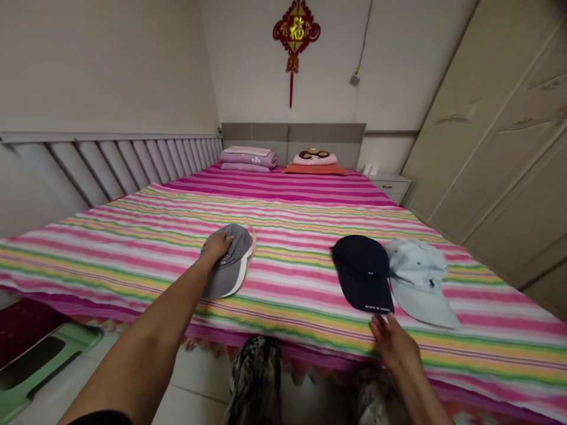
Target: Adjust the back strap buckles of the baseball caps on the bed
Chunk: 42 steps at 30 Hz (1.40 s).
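Note:
My left hand (215,247) is closed on the left side of a grey cap (240,241), its thumb lying over the crown. A white brim edge shows from under the grey one, so a white cap (242,275) seems to sit stacked beneath it. Right of these lies a black cap (361,260), with small white lettering along its brim. My right hand (393,341) is just below that brim, fingers apart and holding nothing; whether a fingertip touches the brim I cannot tell. A pale blue cap (419,265) with a small dark emblem lies against the black cap's right side.
The caps lie on a bed with a striped sheet (292,227). Folded purple bedding (248,160) and an orange pillow (314,169) are by the headboard (323,137). A railing (133,156) runs along the left. A green stool (66,342) stands at lower left, a nightstand (392,184) at far right.

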{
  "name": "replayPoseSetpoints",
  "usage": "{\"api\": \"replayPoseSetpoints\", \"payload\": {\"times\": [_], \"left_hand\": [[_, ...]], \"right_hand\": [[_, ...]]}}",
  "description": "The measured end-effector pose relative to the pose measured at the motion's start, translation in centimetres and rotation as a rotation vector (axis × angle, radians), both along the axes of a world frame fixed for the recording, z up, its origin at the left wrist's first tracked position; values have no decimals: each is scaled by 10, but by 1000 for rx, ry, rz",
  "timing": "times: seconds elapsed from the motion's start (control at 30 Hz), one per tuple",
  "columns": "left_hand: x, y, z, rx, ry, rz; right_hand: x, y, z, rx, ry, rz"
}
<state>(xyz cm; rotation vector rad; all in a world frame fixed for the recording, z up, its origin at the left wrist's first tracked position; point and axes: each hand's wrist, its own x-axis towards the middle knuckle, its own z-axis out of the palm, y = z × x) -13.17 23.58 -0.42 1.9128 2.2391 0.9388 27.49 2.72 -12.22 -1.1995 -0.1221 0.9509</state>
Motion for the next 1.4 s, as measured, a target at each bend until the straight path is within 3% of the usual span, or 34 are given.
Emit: {"api": "replayPoseSetpoints", "payload": {"times": [0.13,0.2,0.27,0.4,0.47,0.53,0.6,0.67,0.73,0.83,0.93,1.03,1.2,1.4], "left_hand": [[17,-17,-1,93,-27,-62],[37,-36,-7,153,-236,-229],[64,-60,-21,-10,-708,-516],[122,-103,-40,-278,-951,-661],[141,-117,-34,-504,-1445,-756],[149,-126,-21,-507,-1782,-821],[151,-135,-9,-425,-1931,-849],[149,-145,-4,-414,-1970,-919],[148,-156,-6,-474,-1947,-1045],[153,-172,-12,-590,-1841,-1167],[161,-184,-11,-692,-1737,-1189],[163,-192,-4,-716,-1668,-1182],[157,-199,1,-815,-1590,-1155],[161,-205,2,-820,-1539,-1086]], "right_hand": [[7,25,16,52,147,122],[6,31,24,85,190,179],[-1,30,31,121,231,235],[-31,6,38,198,296,339],[-46,-14,36,228,294,401],[-57,-32,29,236,198,521],[-58,-46,20,192,4,654],[-51,-54,16,132,-158,739],[-41,-56,23,99,-228,761],[-37,-57,57,130,-271,793],[-53,-62,98,306,-336,939],[-75,-67,122,304,-339,973],[-87,-70,127,350,-317,831],[-85,-73,128,324,-348,824]]}}
